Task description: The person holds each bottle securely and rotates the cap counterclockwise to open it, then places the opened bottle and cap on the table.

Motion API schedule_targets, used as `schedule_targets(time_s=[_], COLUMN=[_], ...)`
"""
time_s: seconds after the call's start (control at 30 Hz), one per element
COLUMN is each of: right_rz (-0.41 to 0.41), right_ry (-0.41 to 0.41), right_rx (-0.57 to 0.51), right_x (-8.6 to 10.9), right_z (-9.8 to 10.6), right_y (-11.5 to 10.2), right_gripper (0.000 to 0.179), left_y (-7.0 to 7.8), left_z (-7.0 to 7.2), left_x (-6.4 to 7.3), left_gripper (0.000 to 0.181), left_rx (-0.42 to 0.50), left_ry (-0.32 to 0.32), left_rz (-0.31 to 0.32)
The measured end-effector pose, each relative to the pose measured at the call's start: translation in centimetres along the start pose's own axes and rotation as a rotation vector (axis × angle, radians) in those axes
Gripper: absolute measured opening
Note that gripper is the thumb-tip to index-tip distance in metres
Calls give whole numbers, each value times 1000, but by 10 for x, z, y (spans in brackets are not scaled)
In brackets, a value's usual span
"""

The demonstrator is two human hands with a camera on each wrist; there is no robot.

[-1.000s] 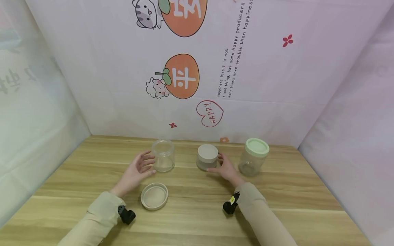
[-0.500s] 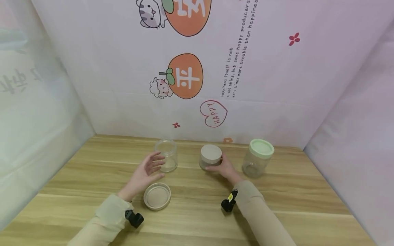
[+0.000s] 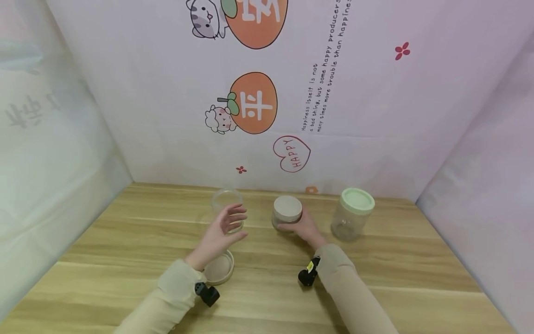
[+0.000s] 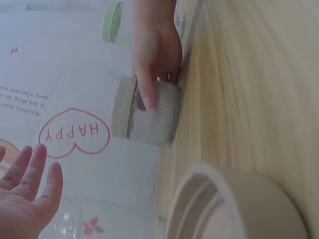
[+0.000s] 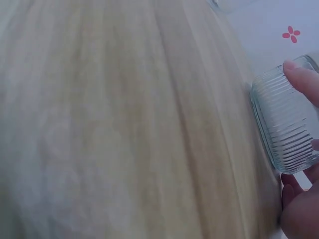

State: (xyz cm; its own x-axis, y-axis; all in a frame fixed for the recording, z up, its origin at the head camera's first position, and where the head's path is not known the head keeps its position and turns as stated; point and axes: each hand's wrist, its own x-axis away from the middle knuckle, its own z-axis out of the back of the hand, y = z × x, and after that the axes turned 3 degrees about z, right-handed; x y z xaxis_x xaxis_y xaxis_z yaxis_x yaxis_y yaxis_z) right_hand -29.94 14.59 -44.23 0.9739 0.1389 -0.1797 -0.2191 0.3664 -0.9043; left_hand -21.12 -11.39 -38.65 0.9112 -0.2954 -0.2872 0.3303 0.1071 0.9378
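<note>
My right hand (image 3: pixel 308 228) grips a small ribbed glass jar with a beige lid (image 3: pixel 288 209), which stands upright near the back wall. Thumb and fingers wrap its sides, as the right wrist view also shows on the ribbed glass (image 5: pixel 283 122). My left hand (image 3: pixel 221 235) holds nothing; its fingers are spread and relaxed, palm toward the small jar. Behind it stands a lidless clear jar (image 3: pixel 227 194), partly hidden by the fingers. A loose beige lid (image 3: pixel 219 268) lies hollow side up below the left wrist, partly covered by it.
A taller clear jar with a light green lid (image 3: pixel 352 215) stands to the right of the right hand. Printed white cloth (image 3: pixel 354 157) hangs behind the wooden table (image 3: pixel 267 292) and along both sides.
My left hand has moved right, away from the lidless jar's side and across its front, over the loose lid. My right hand has closed round the small jar. The view has shifted slightly.
</note>
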Motion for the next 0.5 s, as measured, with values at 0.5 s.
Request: schedule_targets(time_s=[0.5], right_rz=[0], right_ry=[-10], right_rx=[11], right_x=[13], right_z=[0], right_y=[-5], right_gripper=[85], left_y=[3], left_z=[-36], left_x=[-16], left_gripper=[58], left_rx=[84], left_ry=[34], left_rz=[6])
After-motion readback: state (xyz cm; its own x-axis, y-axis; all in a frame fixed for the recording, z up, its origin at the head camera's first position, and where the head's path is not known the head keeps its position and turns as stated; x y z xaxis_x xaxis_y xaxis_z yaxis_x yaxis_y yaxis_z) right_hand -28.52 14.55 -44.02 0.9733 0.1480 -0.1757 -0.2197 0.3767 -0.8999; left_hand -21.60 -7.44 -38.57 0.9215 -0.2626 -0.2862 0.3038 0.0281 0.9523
